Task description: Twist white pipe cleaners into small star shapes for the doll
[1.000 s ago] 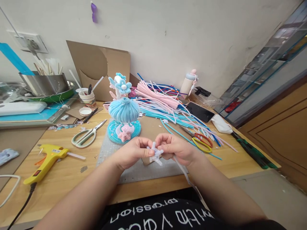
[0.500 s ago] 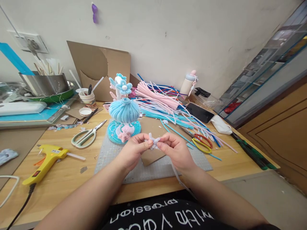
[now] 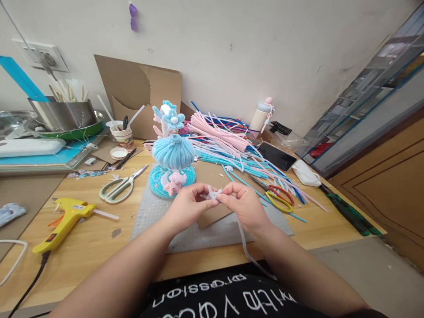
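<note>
Between the fingertips of both hands is a small, pale lilac-white bent pipe cleaner (image 3: 212, 193), partly covered by the fingers. My left hand (image 3: 189, 204) pinches its left side, and my right hand (image 3: 244, 205) grips its right side. A long pale tail hangs from under my right hand towards my lap. Just beyond my left hand stands a blue lamp-like pipe-cleaner ornament (image 3: 173, 152) with flowers on top and a pink star (image 3: 174, 183) at its round base. Below the hands lie a cardboard piece (image 3: 212, 216) and a grey cutting mat (image 3: 155, 229).
Scissors with green handles (image 3: 119, 190) and a yellow glue gun (image 3: 66, 221) lie on the left. Bundled pipe cleaners (image 3: 218, 137) spread behind the hands. Red-and-yellow-handled scissors (image 3: 278, 198), a phone (image 3: 276, 156) and a bottle (image 3: 260, 117) are to the right.
My fingers have shifted around the pipe cleaner, hiding more of its star-like shape. The tail under my right hand hangs in a wider curve. The view has moved very slightly.
</note>
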Action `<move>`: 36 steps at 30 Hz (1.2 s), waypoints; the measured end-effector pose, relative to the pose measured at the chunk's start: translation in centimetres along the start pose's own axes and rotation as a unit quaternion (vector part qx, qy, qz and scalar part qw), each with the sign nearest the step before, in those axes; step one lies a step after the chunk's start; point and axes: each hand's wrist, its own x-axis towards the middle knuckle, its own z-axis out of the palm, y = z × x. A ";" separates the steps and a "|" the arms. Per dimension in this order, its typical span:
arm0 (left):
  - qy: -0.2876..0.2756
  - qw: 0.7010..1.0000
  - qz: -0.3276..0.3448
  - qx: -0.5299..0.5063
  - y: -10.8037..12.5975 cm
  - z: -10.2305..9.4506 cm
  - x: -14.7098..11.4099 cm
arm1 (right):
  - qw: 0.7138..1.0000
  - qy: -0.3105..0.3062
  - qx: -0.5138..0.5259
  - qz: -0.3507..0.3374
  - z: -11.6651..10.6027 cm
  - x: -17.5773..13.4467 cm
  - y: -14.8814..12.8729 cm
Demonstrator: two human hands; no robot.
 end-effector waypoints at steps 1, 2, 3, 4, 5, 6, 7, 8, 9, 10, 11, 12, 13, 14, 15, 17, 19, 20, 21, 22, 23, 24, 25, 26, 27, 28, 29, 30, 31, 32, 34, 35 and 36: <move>-0.004 1.000 -0.013 0.012 -0.1 0.0 0.0 | 1.000 -0.011 0.011 0.018 -0.1 0.1 -0.2; -0.001 0.999 -0.025 0.020 -0.2 0.0 0.0 | 0.999 -0.024 0.025 0.038 -0.1 0.1 -0.4; 0.005 0.999 -0.035 0.021 -0.3 0.0 0.0 | 0.997 -0.037 0.044 0.059 -0.1 0.2 -0.5; 0.011 0.999 -0.043 0.014 -0.4 0.1 0.0 | 0.993 -0.049 0.066 0.081 -0.2 0.2 -0.7; 0.015 0.999 -0.049 -0.001 -0.4 0.1 0.0 | 0.988 -0.060 0.092 0.105 -0.2 0.2 -0.8; 0.016 0.998 -0.057 -0.019 -0.5 0.2 -0.1 | 0.982 -0.071 0.120 0.130 -0.3 0.3 -0.8; 0.015 0.997 -0.064 -0.039 -0.5 0.2 -0.1 | 0.973 -0.082 0.149 0.154 -0.4 0.4 -0.9; 0.014 0.996 -0.069 -0.063 -0.5 0.2 -0.1 | 0.964 -0.091 0.177 0.177 -0.6 0.4 -0.8; 0.011 0.993 -0.073 -0.090 -0.4 0.2 -0.1 | 0.955 -0.100 0.201 0.195 -0.7 0.5 -0.8; 0.007 0.990 -0.076 -0.120 -0.4 0.2 -0.1 | 0.947 -0.110 0.220 0.207 -0.8 0.6 -0.7; 0.003 0.985 -0.078 -0.153 -0.4 0.2 -0.1 | 0.942 -0.118 0.234 0.212 -0.9 0.7 -0.6; 0.000 0.979 -0.081 -0.186 -0.3 0.2 -0.1 | 0.939 -0.125 0.242 0.208 -1.0 0.7 -0.6; -0.002 0.973 -0.083 -0.217 -0.3 0.2 -0.1 | 0.940 -0.130 0.246 0.199 -1.0 0.6 -0.5; -0.002 0.967 -0.085 -0.242 -0.3 0.2 -0.1 | 0.942 -0.134 0.247 0.184 -1.0 0.6 -0.4; -0.001 0.961 -0.087 -0.262 -0.2 0.3 -0.1 | 0.945 -0.136 0.247 0.165 -0.9 0.4 -0.3; 0.004 0.954 -0.088 -0.286 -0.2 0.4 -0.2 | 0.954 -0.131 0.238 0.126 -0.5 0.1 -0.1; 0.009 0.952 -0.086 -0.294 -0.2 0.6 -0.3 | 0.966 -0.107 0.217 0.091 -0.1 -0.2 0.1; 0.012 0.952 -0.085 -0.294 -0.1 0.7 -0.4 | 0.972 -0.088 0.203 0.075 0.2 -0.4 0.2; 0.015 0.952 -0.083 -0.293 -0.1 0.7 -0.4 | 0.978 -0.068 0.188 0.061 0.4 -0.5 0.3; 0.017 0.954 -0.080 -0.289 -0.1 0.7 -0.5 | 0.983 -0.049 0.172 0.048 0.6 -0.5 0.4; 0.017 0.957 -0.073 -0.279 -0.1 0.7 -0.5 | 0.987 -0.032 0.156 0.036 0.7 -0.6 0.4; 0.012 0.963 -0.064 -0.263 0.0 0.7 -0.5 | 0.989 -0.019 0.141 0.025 0.7 -0.6 0.5; 0.006 0.970 -0.050 -0.239 0.1 0.6 -0.5 | 0.992 -0.009 0.127 0.017 0.7 -0.5 0.5; 0.001 0.976 -0.035 -0.216 0.2 0.5 -0.5 | 0.993 -0.003 0.116 0.012 0.6 -0.5 0.4; 0.003 0.980 -0.021 -0.199 0.3 0.4 -0.4 | 0.994 0.002 0.110 0.011 0.4 -0.4 0.3; 0.011 0.981 -0.010 -0.193 0.4 0.2 -0.3 | 0.994 0.005 0.111 0.014 0.2 -0.4 0.2; 0.029 0.979 -0.003 -0.200 0.5 0.1 -0.2 | 0.993 0.008 0.118 0.018 -0.1 -0.3 0.1; 0.056 0.975 -0.001 -0.213 0.6 -0.1 -0.2 | 0.991 0.012 0.129 0.024 -0.3 -0.2 0.0; 0.083 0.970 -0.004 -0.228 0.6 -0.2 -0.1 | 0.989 0.014 0.144 0.031 -0.6 -0.1 -0.2; 0.105 0.965 -0.011 -0.240 0.6 -0.3 -0.1 | 0.986 0.013 0.161 0.039 -0.8 -0.1 -0.4; 0.115 0.960 -0.028 -0.255 0.6 -0.2 0.0 | 0.978 0.000 0.200 0.064 -1.2 0.0 -0.7; 0.104 0.960 -0.032 -0.260 0.5 -0.1 -0.1 | 0.972 -0.009 0.222 0.080 -1.3 0.0 -0.8; 0.088 0.961 -0.033 -0.259 0.4 0.0 -0.1 | 0.964 -0.019 0.246 0.097 -1.4 0.0 -0.8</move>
